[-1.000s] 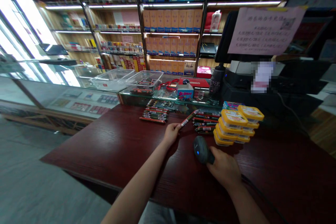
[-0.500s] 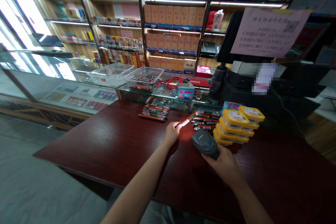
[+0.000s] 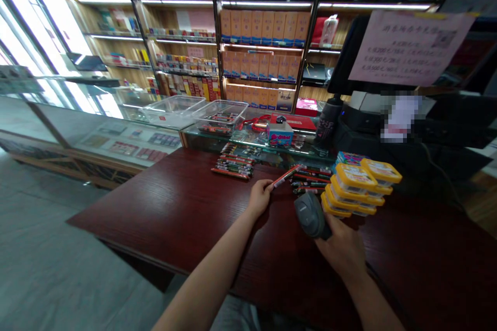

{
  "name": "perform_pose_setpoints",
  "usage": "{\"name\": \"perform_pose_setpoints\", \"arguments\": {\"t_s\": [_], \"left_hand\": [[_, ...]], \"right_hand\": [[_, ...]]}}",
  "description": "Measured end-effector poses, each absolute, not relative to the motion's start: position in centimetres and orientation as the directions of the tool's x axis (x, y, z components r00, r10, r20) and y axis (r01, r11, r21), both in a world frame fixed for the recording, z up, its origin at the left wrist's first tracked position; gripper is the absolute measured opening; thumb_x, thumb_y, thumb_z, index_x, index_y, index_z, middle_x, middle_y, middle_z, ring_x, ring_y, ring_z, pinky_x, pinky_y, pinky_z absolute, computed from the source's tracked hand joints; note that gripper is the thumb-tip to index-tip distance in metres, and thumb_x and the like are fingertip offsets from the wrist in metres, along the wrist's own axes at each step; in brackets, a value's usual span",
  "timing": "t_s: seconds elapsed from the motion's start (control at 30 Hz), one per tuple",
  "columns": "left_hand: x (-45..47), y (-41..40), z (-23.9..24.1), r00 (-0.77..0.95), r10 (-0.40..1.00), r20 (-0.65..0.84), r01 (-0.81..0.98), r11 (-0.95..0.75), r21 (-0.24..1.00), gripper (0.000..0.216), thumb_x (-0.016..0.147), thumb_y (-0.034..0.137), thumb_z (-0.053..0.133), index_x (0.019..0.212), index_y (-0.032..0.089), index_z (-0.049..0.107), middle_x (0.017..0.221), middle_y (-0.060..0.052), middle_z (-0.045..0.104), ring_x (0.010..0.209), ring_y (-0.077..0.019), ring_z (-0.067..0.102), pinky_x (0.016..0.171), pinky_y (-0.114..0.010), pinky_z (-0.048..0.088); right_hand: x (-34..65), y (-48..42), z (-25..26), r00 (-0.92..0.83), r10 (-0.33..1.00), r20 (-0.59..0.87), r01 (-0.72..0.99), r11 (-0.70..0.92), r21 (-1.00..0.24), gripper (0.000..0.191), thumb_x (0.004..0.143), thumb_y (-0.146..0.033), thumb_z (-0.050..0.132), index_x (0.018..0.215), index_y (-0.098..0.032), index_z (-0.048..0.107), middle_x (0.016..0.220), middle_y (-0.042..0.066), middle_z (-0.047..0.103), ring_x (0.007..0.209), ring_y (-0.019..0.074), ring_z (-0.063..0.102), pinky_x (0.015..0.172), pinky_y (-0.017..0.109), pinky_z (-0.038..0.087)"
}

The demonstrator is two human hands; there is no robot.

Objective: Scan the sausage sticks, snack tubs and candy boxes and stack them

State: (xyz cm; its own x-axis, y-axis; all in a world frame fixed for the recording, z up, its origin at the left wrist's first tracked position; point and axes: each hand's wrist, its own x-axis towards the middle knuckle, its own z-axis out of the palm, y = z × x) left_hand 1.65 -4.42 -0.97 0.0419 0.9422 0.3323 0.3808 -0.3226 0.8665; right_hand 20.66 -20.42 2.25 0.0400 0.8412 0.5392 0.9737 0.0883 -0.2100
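Packet (image 3: 286, 176): slim, slanting out from the left hand (image 3: 259, 199) over the worktop (image 3: 174, 207), its far tip over or just beside the packet pile (image 3: 310, 180); touching or apart, I cannot tell.
Left hand: fingers clamped around the near end only, so a knock could twist the packet loose.
Scanner (image 3: 310, 214): dark, gripped in the right hand (image 3: 344, 245); a wide leftward swing might strike the packet.
Tub stack (image 3: 355, 181): yellow-lidded, just beyond the right hand; a careless knuckle could topple it.
Cable (image 3: 382, 284): runs past the right wrist; a snag might tug the scanner, and its far end is lost in shadow.
Hidden: most of the scanner's handle, inside the right hand, and the packet's gripped end.
Print: too small to read on the packet.
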Motion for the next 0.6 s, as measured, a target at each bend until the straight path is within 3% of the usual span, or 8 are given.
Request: {"name": "perform_pose_setpoints", "arguments": {"t_s": [0.17, 0.37, 0.6], "left_hand": [[0.3, -4.1, 0.3, 0.071, 0.948, 0.31, 0.463, -0.307, 0.832, 0.018, 0.081, 0.018, 0.057, 0.093, 0.015, 0.07, 0.091, -0.005, 0.071, 0.084, -0.0162, 0.063, 0.079, -0.026, 0.046], [-6.7, -1.3, 2.7, 0.161, 0.911, 0.38, 0.711, -0.374, 0.595, 0.022, 0.078, 0.019, 0.058, 0.096, 0.018, 0.072, 0.094, -0.006, 0.07, 0.091, -0.0192, 0.061, 0.083, -0.028, 0.045], [-16.5, 0.2, 3.6, 0.45, 0.805, 0.387, 0.727, -0.581, 0.365, 0.028, 0.08, 0.022, 0.054, 0.102, 0.02, 0.071, 0.093, -0.006, 0.069, 0.088, -0.0186, 0.06, 0.084, -0.029, 0.045]], "right_hand": [[22.2, -20.2, 0.1, -0.098, 0.765, 0.636, 0.971, 0.212, -0.105, 0.025, 0.08, -0.024, 0.051, 0.102, -0.015, 0.058, 0.094, 0.01, 0.071, 0.077, 0.0211, 0.067, 0.065, 0.028, 0.045], [22.0, -20.4, 0.1, -0.095, 0.78, 0.619, 0.97, 0.212, -0.118, 0.027, 0.078, -0.025, 0.054, 0.104, -0.016, 0.058, 0.096, 0.01, 0.071, 0.077, 0.0209, 0.067, 0.065, 0.028, 0.046], [21.4, -20.4, 0.5, -0.061, 0.823, 0.564, 0.972, 0.178, -0.155, 0.027, 0.076, -0.024, 0.054, 0.102, -0.018, 0.06, 0.097, 0.008, 0.072, 0.079, 0.0214, 0.068, 0.066, 0.028, 0.047]]}}
